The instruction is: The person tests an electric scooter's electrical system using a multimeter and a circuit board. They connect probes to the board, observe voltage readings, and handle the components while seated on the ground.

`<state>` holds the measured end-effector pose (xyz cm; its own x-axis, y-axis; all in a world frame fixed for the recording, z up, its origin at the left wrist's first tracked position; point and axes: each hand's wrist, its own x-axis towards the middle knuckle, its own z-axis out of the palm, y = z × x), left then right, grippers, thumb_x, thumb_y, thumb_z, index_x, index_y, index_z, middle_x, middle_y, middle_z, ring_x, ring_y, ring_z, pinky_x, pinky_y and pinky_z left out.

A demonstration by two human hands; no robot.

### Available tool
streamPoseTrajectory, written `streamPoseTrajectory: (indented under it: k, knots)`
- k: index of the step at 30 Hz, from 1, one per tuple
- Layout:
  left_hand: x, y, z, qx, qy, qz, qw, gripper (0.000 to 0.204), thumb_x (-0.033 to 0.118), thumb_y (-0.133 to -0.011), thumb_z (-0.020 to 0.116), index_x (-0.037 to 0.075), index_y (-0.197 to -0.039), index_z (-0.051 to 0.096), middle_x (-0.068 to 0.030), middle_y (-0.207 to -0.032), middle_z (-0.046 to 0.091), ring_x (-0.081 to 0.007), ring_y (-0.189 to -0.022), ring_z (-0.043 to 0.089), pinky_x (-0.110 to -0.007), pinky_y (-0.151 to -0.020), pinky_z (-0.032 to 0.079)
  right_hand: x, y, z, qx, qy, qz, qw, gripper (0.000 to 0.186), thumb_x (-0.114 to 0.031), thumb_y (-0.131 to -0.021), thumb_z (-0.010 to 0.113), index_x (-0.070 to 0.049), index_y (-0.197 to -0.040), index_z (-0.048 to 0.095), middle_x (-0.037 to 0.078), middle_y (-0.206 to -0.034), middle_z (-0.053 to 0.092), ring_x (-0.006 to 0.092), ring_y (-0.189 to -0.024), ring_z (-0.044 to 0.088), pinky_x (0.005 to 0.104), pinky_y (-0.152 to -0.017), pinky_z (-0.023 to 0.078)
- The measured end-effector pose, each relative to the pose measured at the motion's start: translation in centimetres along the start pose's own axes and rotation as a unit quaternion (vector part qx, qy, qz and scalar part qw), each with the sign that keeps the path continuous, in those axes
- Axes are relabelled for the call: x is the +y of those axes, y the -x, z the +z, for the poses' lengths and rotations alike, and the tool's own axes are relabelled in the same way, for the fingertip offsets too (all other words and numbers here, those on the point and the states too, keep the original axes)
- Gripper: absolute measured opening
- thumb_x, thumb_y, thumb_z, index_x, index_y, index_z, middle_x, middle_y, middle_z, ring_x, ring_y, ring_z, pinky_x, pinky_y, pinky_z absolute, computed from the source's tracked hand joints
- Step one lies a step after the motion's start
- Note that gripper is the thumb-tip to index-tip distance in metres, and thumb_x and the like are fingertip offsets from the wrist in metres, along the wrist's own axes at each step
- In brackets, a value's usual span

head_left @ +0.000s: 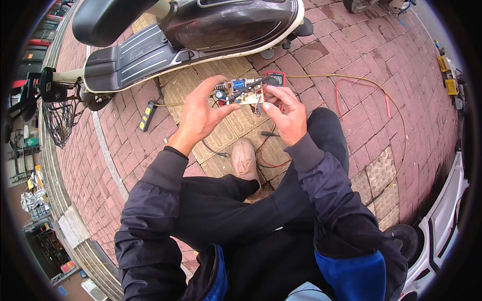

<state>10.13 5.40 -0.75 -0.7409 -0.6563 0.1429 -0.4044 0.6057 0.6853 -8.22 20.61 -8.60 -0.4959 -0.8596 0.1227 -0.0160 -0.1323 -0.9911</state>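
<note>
Between my two hands is a small circuit board (249, 97) with a blue part, a round capacitor and several wires on it. My left hand (200, 111) grips its left end, thumb at the lower edge and fingers behind. At the right end, my right hand (287, 111) pinches the board's edge with thumb and forefinger; part of the board is hidden there. A black cable lies across the top of the board. Just beyond my right fingers, a red-rimmed multimeter (279, 75) is partly hidden. Black and red leads (273, 164) hang down below the board.
A dark electric scooter (226, 30) stands across the far side. A black and yellow power strip (147, 116) lies on the brick paving (145, 145) at left. A yellowish cable (371, 79) curves round to the right. A plug (222, 154) lies by my shoe (244, 158).
</note>
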Motion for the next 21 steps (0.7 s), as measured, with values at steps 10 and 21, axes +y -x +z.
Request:
streamPoseTrajectory:
  k: [10, 21]
  knots:
    - [0.1, -0.1, -0.1, -0.005, -0.005, 0.009, 1.0, 0.063, 0.018, -0.074, 0.095, 0.003, -0.128, 0.066, -0.0175, -0.123, 0.072, -0.0365, -0.116, 0.069, -0.042, -0.1, 0.054, 0.9, 0.0, 0.1, 0.034, -0.061, 0.018, 0.997, 0.03, 0.002, -0.093, 0.068, 0.005, -0.123, 0.069, 0.006, -0.119, 0.063, 0.0115, -0.096, 0.063, 0.0281, -0.088, 0.053]
    - [-0.1, 0.0, -0.2, -0.026, 0.01, -0.023, 0.999, 0.062, 0.019, -0.077, 0.095, 0.004, -0.13, 0.066, -0.0095, -0.12, 0.074, -0.0204, -0.113, 0.069, -0.036, -0.104, 0.052, 1.8, -0.8, -0.9, 0.085, -0.123, 0.09, 0.985, 0.017, -0.007, -0.096, 0.069, -0.001, -0.112, 0.067, 0.001, -0.099, 0.068, 0.0073, -0.089, 0.063, 0.0255, -0.079, 0.051]
